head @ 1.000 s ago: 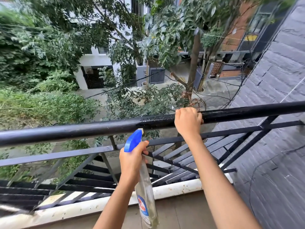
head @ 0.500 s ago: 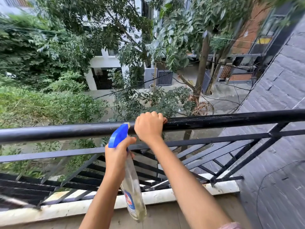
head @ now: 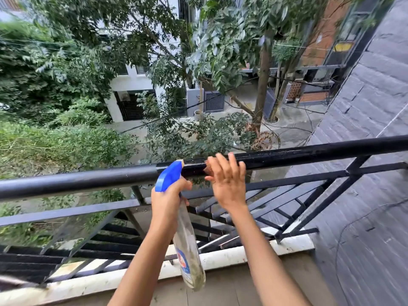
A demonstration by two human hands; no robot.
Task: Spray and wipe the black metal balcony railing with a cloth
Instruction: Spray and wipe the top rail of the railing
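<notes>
Railing (head: 309, 154) bears the right grip (head: 227, 182), fingers straight, pressing a cloth (head: 208, 168); left grip (head: 167, 199) clamps the spray bottle (head: 187, 257).

Black railing (head: 309, 153), blue spray head (head: 169, 177), clear bottle (head: 187, 237)
</notes>
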